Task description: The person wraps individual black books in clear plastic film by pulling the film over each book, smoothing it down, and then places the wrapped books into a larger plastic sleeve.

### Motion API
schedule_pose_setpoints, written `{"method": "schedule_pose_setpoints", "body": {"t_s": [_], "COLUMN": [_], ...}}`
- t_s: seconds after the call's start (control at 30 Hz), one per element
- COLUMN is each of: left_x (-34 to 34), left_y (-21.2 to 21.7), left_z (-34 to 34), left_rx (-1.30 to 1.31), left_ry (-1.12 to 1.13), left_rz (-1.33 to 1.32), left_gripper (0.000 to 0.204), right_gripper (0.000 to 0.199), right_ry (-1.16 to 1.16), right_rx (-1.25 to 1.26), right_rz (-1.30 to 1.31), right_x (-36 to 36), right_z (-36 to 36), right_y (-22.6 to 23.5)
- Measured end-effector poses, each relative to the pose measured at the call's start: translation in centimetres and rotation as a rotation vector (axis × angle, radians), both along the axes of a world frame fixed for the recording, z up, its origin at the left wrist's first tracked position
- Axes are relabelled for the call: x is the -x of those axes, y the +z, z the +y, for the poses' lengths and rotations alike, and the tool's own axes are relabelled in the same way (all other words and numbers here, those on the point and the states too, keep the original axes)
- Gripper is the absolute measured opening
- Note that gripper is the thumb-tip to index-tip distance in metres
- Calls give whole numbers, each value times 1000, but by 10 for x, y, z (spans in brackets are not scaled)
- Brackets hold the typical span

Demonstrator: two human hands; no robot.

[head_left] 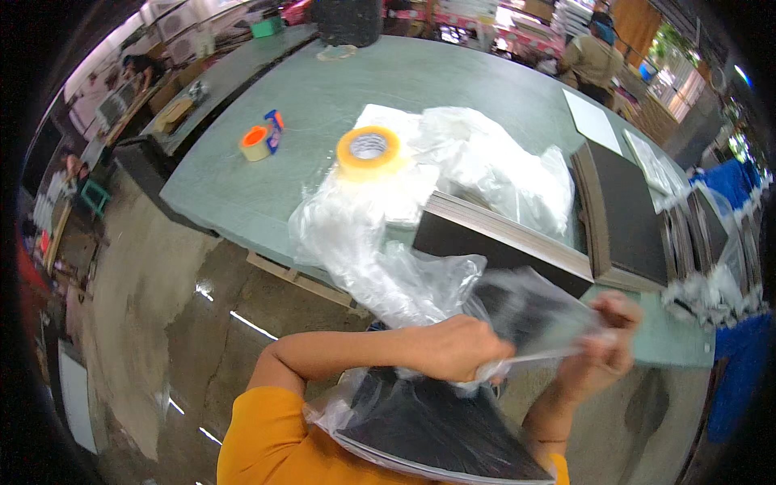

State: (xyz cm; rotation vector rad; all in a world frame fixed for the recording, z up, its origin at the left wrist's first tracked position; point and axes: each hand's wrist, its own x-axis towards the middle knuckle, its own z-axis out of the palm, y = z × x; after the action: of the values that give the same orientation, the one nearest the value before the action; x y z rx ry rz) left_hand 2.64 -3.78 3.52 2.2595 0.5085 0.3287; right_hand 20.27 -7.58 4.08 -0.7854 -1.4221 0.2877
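Note:
My left hand (463, 348) is closed on the gathered edge of a clear plastic bag (533, 311). To its right my right hand (602, 347), blurred by motion, pinches the same plastic, and a stretch of it runs taut between them. Close to my body is a dark flat panel (428, 420) with a pale edge, partly wrapped in clear plastic. Just beyond my hands, a stack of dark panels (505, 242) with pale edges stands on the table. Crumpled plastic bags (364, 234) trail from the tabletop toward my left hand.
On the green table (299, 89) lie a roll of clear yellowish tape (368, 152) and a tape dispenser (263, 137). A second dark stack (626, 214) and plastic-wrapped panels (711, 234) stand at the right. Another person (594, 56) is at the far right.

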Motion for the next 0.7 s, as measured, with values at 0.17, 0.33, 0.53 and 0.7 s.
{"method": "schedule_pose_setpoints", "body": {"t_s": [0.17, 0.33, 0.53, 0.7], "left_x": [15, 16, 28, 34], "left_y": [16, 11, 21, 19], "left_z": [15, 23, 19, 31], "left_rx": [-40, 212, 667, 754], "left_ry": [184, 131, -293, -308], "left_rz": [-282, -579, -441, -505], "left_gripper": [31, 25, 24, 21], "right_gripper": [46, 34, 33, 33], "right_ry": [108, 546, 1123, 1171], "right_rx": [306, 744, 909, 1046], "right_rz": [-57, 682, -112, -309], "right_x": [13, -20, -8, -18], "right_z": [7, -18, -20, -33], "right_y": [1, -29, 2, 0]}}
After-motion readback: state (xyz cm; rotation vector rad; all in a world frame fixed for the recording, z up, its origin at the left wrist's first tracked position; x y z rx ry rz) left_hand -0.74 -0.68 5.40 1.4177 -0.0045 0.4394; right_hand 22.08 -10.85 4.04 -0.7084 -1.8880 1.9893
